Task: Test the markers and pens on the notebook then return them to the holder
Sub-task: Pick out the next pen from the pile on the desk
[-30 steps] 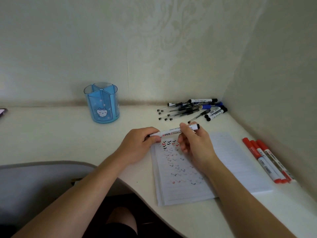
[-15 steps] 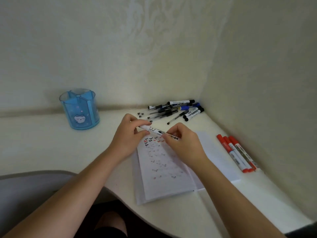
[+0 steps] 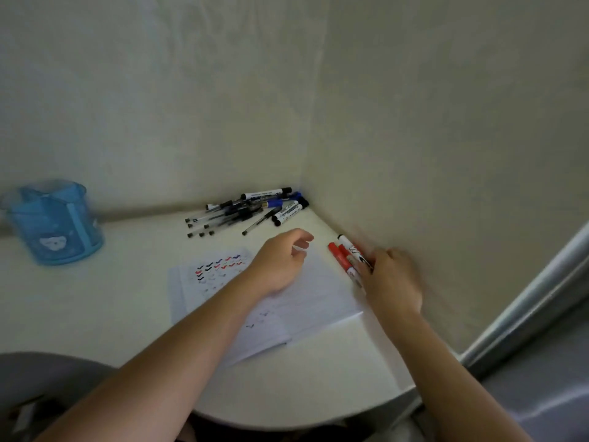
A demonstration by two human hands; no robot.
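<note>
- The right hand (image 3: pixel 393 279) is over by the right-hand wall, knuckles up, its fingers curled round the near end of a white marker (image 3: pixel 350 248) with black print and a dark far tip.
- That white marker lies on the bench (image 3: pixel 95 298), right along the foot of the wall, touching the red markers (image 3: pixel 339 255) beside it. Two red caps show; the barrels run under the hand.
- The left hand (image 3: pixel 280 263) hangs over the open notebook (image 3: pixel 318 298), its fingers loosely bent and reaching towards the right. It is slack and I can make out nothing held in it.
- The notebook lies flat in front of the person. The left forearm crosses it.
- Rows of small ticks (image 3: pixel 220 266) in black, red and blue fill the top of its left page.
- A heap of pens and markers (image 3: pixel 251 208) lies in the far corner where the two walls meet, well apart from the hands.
- The blue holder (image 3: pixel 54 221) stands upright at the far left of the bench by the back wall, a long way from everything else. It is blurred, and I cannot tell what is inside.
</note>
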